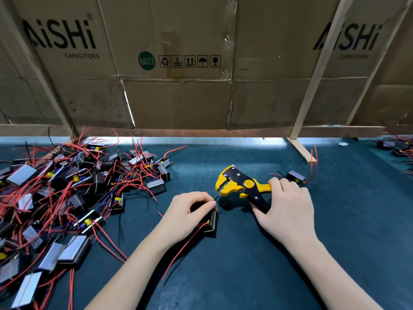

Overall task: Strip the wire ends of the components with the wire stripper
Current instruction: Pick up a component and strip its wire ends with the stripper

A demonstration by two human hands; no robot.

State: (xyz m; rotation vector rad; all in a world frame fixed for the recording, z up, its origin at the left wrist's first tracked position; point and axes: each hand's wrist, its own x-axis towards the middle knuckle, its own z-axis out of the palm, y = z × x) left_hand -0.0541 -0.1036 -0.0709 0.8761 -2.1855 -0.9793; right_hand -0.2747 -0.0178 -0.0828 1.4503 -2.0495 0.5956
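My right hand [288, 204] grips the handles of the yellow and black wire stripper [240, 183], whose jaws point left. My left hand [190, 211] holds a small black component [211, 223] against the mat and pinches its thin black wire between thumb and forefinger. That wire's tip reaches toward the stripper's jaws. A red wire [181, 249] from the same component trails toward me across the mat.
A large pile of black components with red wires [67, 189] covers the left of the dark green mat [245, 276]. One more component [295, 176] lies behind my right hand, and several others [395, 147] sit at the far right. Cardboard walls [178, 97] on wooden struts close the back.
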